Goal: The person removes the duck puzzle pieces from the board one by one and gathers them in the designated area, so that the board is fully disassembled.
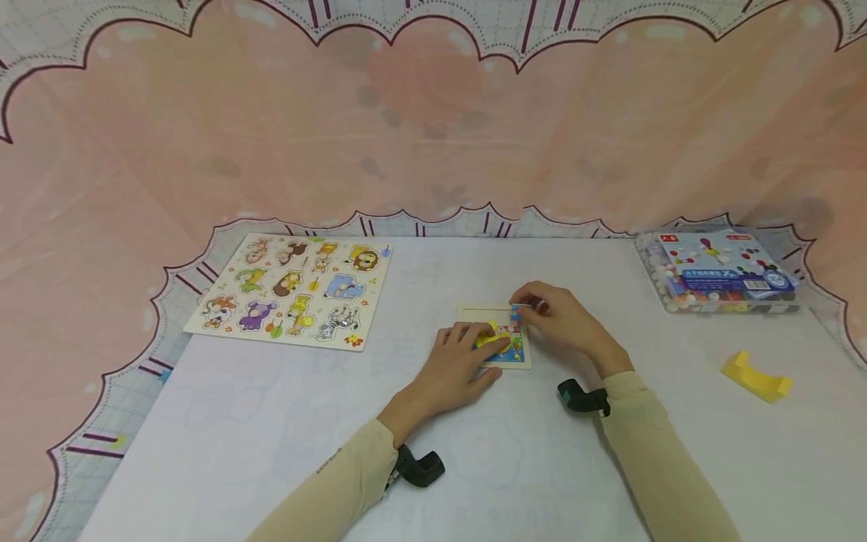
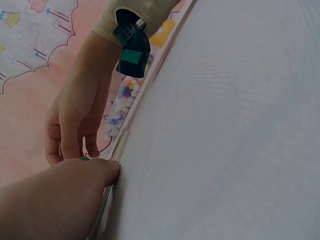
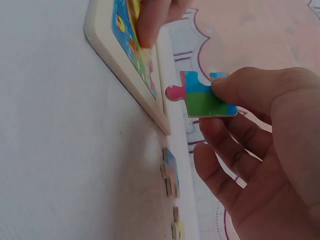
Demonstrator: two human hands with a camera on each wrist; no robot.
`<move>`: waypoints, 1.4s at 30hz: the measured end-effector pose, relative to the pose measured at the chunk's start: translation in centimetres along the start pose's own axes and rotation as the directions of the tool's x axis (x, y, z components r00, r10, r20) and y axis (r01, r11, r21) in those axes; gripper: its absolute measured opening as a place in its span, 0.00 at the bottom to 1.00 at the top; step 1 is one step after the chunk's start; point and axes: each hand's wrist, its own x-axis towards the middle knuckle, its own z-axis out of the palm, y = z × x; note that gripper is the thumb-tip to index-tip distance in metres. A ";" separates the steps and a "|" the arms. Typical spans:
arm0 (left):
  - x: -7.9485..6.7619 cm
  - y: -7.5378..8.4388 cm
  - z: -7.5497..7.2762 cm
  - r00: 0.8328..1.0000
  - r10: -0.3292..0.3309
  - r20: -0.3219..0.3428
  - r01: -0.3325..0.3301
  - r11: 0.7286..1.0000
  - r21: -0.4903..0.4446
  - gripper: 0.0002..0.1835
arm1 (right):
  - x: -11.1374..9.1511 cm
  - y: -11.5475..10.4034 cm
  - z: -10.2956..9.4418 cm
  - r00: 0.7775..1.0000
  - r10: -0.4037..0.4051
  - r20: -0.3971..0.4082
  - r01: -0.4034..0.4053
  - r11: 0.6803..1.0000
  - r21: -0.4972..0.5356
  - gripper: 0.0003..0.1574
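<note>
A small wooden jigsaw board (image 1: 520,366) with a pale frame and a colourful picture lies flat on the table. My left hand (image 1: 463,360) rests on it with fingers spread over the picture, covering much of its left half; the thumb lies by the near edge. At the board's far right corner, my right hand (image 1: 565,324) pinches a jigsaw piece (image 3: 202,102) between thumb and fingers. This piece is blue and green with a pink knob, held just off the frame. Two loose jigsaw pieces (image 3: 171,172) lie on the table beside the board in the right wrist view.
A larger animal puzzle board (image 1: 291,293) lies at the back left. At the back right stands a clear plastic box (image 1: 718,271) of coloured beads with a printed label. A yellow curved block (image 1: 756,376) lies on the right. Patterned cloth (image 1: 433,113) hangs behind the table.
</note>
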 end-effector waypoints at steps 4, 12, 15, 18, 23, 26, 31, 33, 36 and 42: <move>0.0 -0.1 0.1 1.000 0.001 -0.011 -0.001 1.000 -0.002 0.25 | -0.2 0.5 -0.5 1.000 0.013 -0.019 -0.013 1.000 0.007 0.09; 0.0 -0.3 0.4 1.000 0.003 -0.024 -0.003 1.000 -0.011 0.25 | -0.4 1.1 -1.5 0.998 0.030 -0.057 -0.030 1.000 0.004 0.09; 0.0 -0.3 0.4 1.000 0.004 -0.026 -0.004 1.000 -0.015 0.25 | -0.5 1.4 -1.7 0.997 0.047 -0.063 -0.046 0.999 0.011 0.09; 0.0 -0.4 0.4 1.000 0.005 -0.027 -0.006 1.000 -0.021 0.25 | -0.7 1.7 -2.0 0.995 0.067 -0.069 -0.066 0.998 0.021 0.09; 0.0 -0.4 0.4 1.000 0.007 -0.030 -0.008 1.000 -0.023 0.25 | -1.0 2.5 -2.6 0.994 0.073 -0.079 -0.073 0.997 0.009 0.09; 0.0 -0.4 0.4 0.999 0.009 -0.035 -0.010 1.000 -0.025 0.25 | -1.2 3.0 -2.9 0.994 0.082 -0.074 -0.083 0.997 -0.004 0.10; -0.1 -0.3 0.3 0.999 0.010 -0.036 -0.011 0.999 -0.033 0.25 | -1.4 3.7 -3.4 0.992 0.110 -0.056 -0.110 0.994 0.001 0.10; -0.1 -0.3 0.3 0.999 0.009 -0.032 -0.010 0.999 -0.031 0.25 | -1.5 3.8 -3.6 0.992 0.114 -0.053 -0.114 0.994 0.002 0.10; 0.0 -0.3 0.3 0.999 0.006 -0.032 -0.007 1.000 -0.026 0.25 | -1.7 4.1 -3.8 0.991 0.122 -0.052 -0.123 0.992 -0.005 0.10; 0.0 -0.3 0.4 1.000 0.001 -0.029 -0.002 1.000 -0.029 0.25 | -2.2 4.7 -4.6 0.985 0.161 -0.056 -0.162 0.986 -0.029 0.10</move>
